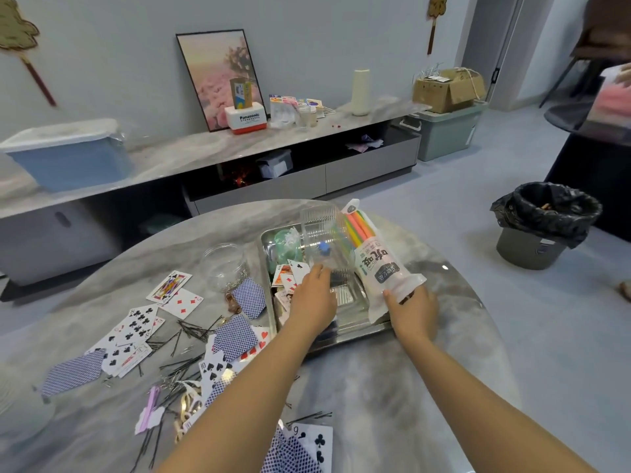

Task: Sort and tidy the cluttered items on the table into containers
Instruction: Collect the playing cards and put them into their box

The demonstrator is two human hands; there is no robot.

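Note:
A metal tray sits on the round marble table. In it lie a clear plastic box, a green item and some playing cards. My right hand grips the lower end of a white packet of coloured straws, which leans over the tray's right side. My left hand rests over the tray with its fingers on the clear box. Loose playing cards and black hairpins are scattered on the left of the table.
A clear round jar stands left of the tray. Hair clips lie near the front left. A black-lined bin stands on the floor at the right. Behind the table runs a low cabinet with a blue storage box.

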